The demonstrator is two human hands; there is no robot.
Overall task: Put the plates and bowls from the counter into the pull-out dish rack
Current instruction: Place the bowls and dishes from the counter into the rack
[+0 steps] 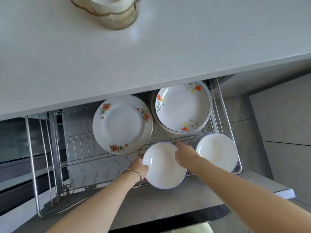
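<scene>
A plain white bowl point(164, 165) sits low over the front middle of the pull-out wire dish rack point(50, 165). My left hand point(138, 167) grips its left rim and my right hand point(184, 154) grips its far right rim. A stack of white bowls point(217, 152) rests in the rack's front right corner. Behind lie a stack of plates with red flowers point(122, 124) and a stack of deep plates with orange flowers point(183, 107). On the white counter point(151, 52) at the top stands a stack of glass and white bowls point(111, 12).
The rack's left half holds only bare wire prongs point(87, 165). The counter edge overhangs the back of the drawer. Grey floor tiles point(282, 132) lie to the right, and a dark cabinet front runs along the left.
</scene>
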